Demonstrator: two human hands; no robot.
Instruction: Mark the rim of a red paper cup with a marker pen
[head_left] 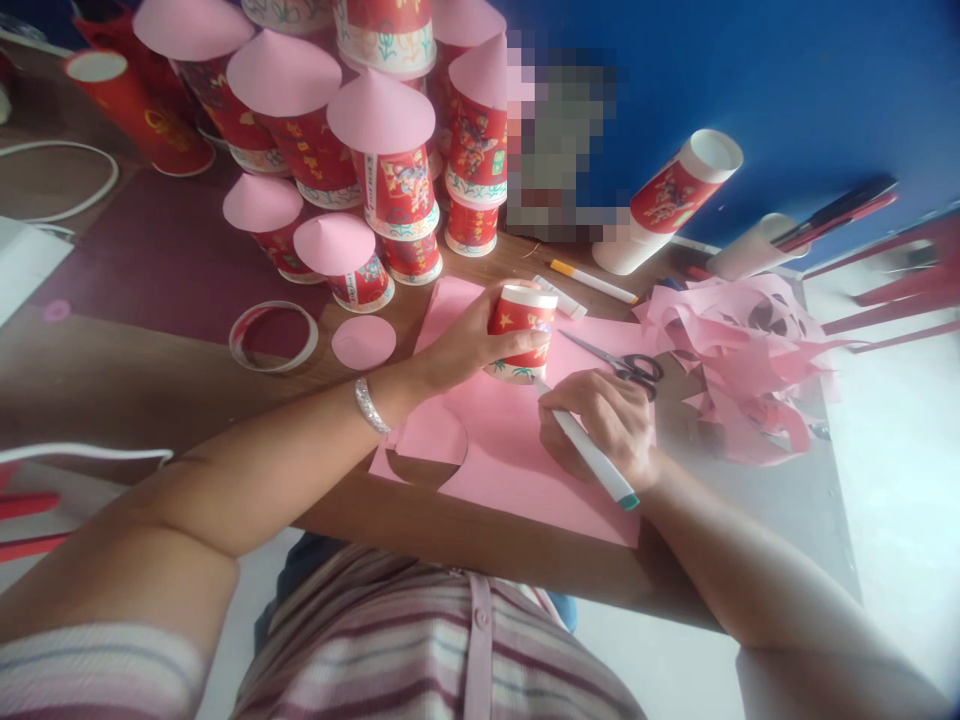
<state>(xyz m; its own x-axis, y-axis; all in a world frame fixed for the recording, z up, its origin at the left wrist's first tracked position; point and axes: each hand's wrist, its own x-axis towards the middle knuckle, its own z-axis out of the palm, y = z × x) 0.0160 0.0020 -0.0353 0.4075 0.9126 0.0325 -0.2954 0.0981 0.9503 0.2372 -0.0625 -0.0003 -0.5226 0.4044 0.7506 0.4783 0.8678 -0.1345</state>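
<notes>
My left hand (480, 340) is wrapped round a short red paper tube (523, 325) with white bands at top and bottom. A white marker (600, 460) with a green end is gripped in my right hand (600, 420). Its tip meets the lower white band, where green marks show. Under both hands lies pink paper (495, 440) with a round hole cut near its front left. Scissors (626, 365) with dark handles rest just beyond my right hand. Behind the tube is a small white tube-like item (559, 297), partly hidden.
Stacked red tubes with pink cone roofs (382, 115) stand at the back left. A red ring (274, 335) and a pink disc (364, 342) lie left of my hand. Pink paper scraps (742, 350) heap at right. A yellow-capped marker (592, 281) and a leaning tube (667, 205) are behind.
</notes>
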